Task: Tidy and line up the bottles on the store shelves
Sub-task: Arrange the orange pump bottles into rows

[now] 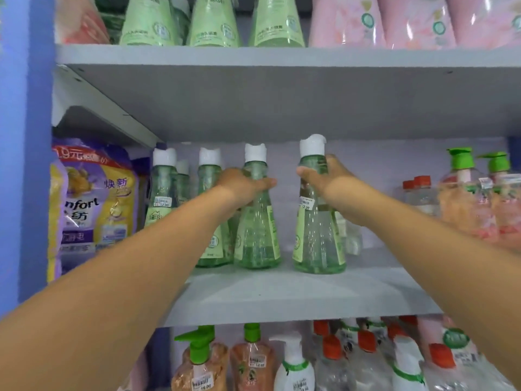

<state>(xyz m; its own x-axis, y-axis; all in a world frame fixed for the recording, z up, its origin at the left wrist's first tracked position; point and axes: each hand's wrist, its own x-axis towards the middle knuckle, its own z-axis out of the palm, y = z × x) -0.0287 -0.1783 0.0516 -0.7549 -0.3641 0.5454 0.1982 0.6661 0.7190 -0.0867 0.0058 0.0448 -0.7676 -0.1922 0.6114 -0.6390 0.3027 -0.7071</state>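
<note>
Several clear green bottles with white caps stand on the middle grey shelf (282, 294). My left hand (242, 184) grips the neck of one green bottle (258, 238) near the shelf's middle. My right hand (324, 173) grips the neck of another green bottle (318, 238), which stands apart to the right. More green bottles (162, 190) stand in a row to the left, partly hidden by my left forearm.
A purple and yellow refill pouch (93, 204) fills the shelf's left end. Pump bottles with green tops (462, 198) and red-capped bottles (420, 193) stand at the right. The top shelf holds green bottles (214, 24) and pink packs (417, 21); the bottom shelf holds pump bottles (203, 362).
</note>
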